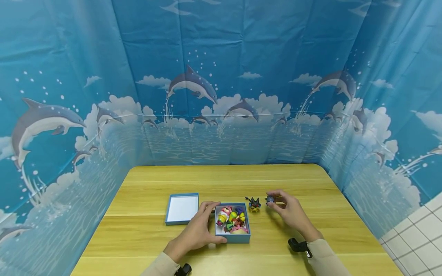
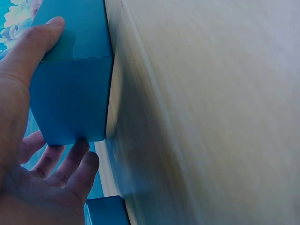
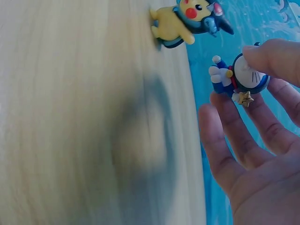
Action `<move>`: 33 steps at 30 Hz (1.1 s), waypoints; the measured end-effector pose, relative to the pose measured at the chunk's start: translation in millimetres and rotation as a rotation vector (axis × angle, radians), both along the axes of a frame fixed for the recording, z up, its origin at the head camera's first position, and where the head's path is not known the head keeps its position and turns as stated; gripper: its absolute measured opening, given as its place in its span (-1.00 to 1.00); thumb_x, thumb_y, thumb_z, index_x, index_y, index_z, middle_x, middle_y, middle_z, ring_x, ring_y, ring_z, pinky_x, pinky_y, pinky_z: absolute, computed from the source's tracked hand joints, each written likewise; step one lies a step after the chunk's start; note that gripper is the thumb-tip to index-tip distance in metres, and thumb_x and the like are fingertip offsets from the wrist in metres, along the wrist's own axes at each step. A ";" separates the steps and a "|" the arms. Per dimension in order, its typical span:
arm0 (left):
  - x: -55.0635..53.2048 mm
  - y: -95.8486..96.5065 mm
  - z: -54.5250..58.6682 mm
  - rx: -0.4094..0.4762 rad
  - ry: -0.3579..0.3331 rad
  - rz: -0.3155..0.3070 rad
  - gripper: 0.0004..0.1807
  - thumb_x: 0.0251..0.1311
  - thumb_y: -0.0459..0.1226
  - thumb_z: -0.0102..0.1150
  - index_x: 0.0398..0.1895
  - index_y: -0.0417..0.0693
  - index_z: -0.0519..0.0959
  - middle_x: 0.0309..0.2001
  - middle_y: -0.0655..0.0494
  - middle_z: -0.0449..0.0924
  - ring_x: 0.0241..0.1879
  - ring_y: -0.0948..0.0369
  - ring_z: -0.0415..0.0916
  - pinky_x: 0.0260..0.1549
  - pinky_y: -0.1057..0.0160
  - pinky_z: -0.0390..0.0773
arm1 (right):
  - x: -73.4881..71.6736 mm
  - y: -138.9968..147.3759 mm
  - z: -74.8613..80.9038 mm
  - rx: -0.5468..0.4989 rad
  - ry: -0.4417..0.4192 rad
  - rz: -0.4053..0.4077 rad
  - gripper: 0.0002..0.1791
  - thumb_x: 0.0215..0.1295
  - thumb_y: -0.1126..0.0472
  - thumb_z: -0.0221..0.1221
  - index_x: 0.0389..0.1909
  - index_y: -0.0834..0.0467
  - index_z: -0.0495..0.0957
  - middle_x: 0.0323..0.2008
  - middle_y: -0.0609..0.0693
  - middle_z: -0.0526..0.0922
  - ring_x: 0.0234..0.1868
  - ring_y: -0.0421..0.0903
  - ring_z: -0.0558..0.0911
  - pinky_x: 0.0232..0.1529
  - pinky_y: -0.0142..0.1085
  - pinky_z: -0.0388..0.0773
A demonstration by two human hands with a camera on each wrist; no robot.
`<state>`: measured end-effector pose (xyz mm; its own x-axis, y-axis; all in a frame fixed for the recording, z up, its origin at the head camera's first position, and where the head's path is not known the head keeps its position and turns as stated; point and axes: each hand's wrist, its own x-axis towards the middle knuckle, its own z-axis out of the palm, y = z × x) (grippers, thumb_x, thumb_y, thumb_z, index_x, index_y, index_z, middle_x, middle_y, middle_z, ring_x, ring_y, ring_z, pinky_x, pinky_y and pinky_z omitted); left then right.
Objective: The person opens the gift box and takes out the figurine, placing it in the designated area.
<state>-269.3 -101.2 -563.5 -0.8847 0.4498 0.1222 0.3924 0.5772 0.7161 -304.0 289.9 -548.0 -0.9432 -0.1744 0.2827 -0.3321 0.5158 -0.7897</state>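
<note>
A blue open-topped box (image 1: 238, 239) stands on the table, holding several colourful toy figurines (image 1: 233, 219). My left hand (image 1: 198, 230) grips it from the left, thumb on the front wall (image 2: 77, 42) and fingers at the side and far corner. To the right of the box, my right hand (image 1: 293, 214) pinches a small blue-and-white cat figurine (image 3: 248, 75) by its head, between thumb and fingers. A gold star shows on its front in the right wrist view. Between box and right hand stands a yellow Pikachu-like figurine (image 1: 254, 206) with a dark hood.
A shallow blue box lid (image 1: 181, 209), its white inside facing up, lies left of the box. The wooden table (image 1: 221, 180) has rounded far corners. Behind it and at both sides hangs a dolphin-print curtain (image 1: 221, 142). White tiles (image 1: 419, 230) show at the lower right.
</note>
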 end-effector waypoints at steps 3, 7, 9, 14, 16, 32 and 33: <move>-0.3 -0.2 0.6 0.005 -0.007 0.000 0.38 0.12 0.30 0.80 0.90 0.14 0.21 0.75 0.01 0.23 0.67 -0.12 0.47 0.59 -0.33 0.58 | -1.4 1.0 -2.3 0.026 -0.006 -0.018 -0.58 0.63 0.33 0.43 0.41 0.27 0.69 0.30 0.24 0.83 0.32 0.29 0.82 0.23 -0.17 0.87; -0.3 -0.2 1.6 0.005 -0.007 0.000 0.38 0.12 0.29 0.81 0.90 0.14 0.21 0.75 0.02 0.23 0.66 -0.11 0.47 0.59 -0.33 0.59 | -2.6 1.3 -5.7 0.043 -0.024 -0.024 -0.58 0.60 0.35 0.45 0.39 0.28 0.70 0.26 0.21 0.85 0.28 0.24 0.83 0.19 -0.26 0.85; -0.2 -0.2 1.9 0.003 -0.005 0.000 0.37 0.13 0.28 0.81 0.90 0.14 0.21 0.75 0.02 0.23 0.66 -0.11 0.48 0.58 -0.32 0.59 | -3.3 1.0 -7.7 0.049 -0.038 -0.023 -0.59 0.60 0.37 0.44 0.38 0.28 0.71 0.24 0.21 0.85 0.26 0.21 0.84 0.19 -0.25 0.86; -0.1 0.1 2.5 0.003 -0.009 -0.001 0.37 0.13 0.27 0.81 0.90 0.13 0.21 0.75 0.01 0.23 0.65 -0.11 0.48 0.58 -0.32 0.60 | -4.9 -0.8 -11.8 0.082 -0.060 -0.021 -0.61 0.61 0.38 0.43 0.36 0.24 0.72 0.19 0.19 0.86 0.21 0.13 0.85 0.20 -0.19 0.86; 0.0 0.2 2.5 0.002 -0.012 -0.001 0.37 0.13 0.27 0.81 0.91 0.13 0.20 0.74 0.01 0.23 0.65 -0.11 0.49 0.58 -0.32 0.60 | -5.6 -1.6 -13.7 0.094 -0.061 -0.026 -0.62 0.61 0.38 0.43 0.36 0.24 0.72 0.17 0.18 0.87 0.18 0.10 0.86 0.20 -0.18 0.87; 0.4 0.1 2.8 0.006 -0.016 -0.004 0.38 0.13 0.25 0.82 0.91 0.13 0.20 0.74 0.02 0.24 0.65 -0.11 0.49 0.58 -0.32 0.60 | -7.2 -1.8 -16.1 0.145 -0.117 -0.061 -0.60 0.63 0.30 0.44 0.39 0.21 0.72 0.11 0.12 0.89 0.07 -0.03 0.84 0.07 -0.35 0.78; 0.4 0.1 2.6 0.004 -0.013 -0.004 0.38 0.13 0.25 0.82 0.91 0.12 0.20 0.74 0.02 0.24 0.65 -0.11 0.49 0.58 -0.32 0.60 | -6.9 -1.7 -16.2 0.147 -0.119 -0.064 -0.60 0.63 0.30 0.45 0.39 0.20 0.72 0.11 0.12 0.89 0.06 -0.04 0.83 0.06 -0.35 0.78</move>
<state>-269.0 -101.1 -560.9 -0.8846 0.4525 0.1127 0.3851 0.5727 0.7237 -310.9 288.2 -564.2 -0.9790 -0.1442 0.1443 -0.2036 0.6452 -0.7364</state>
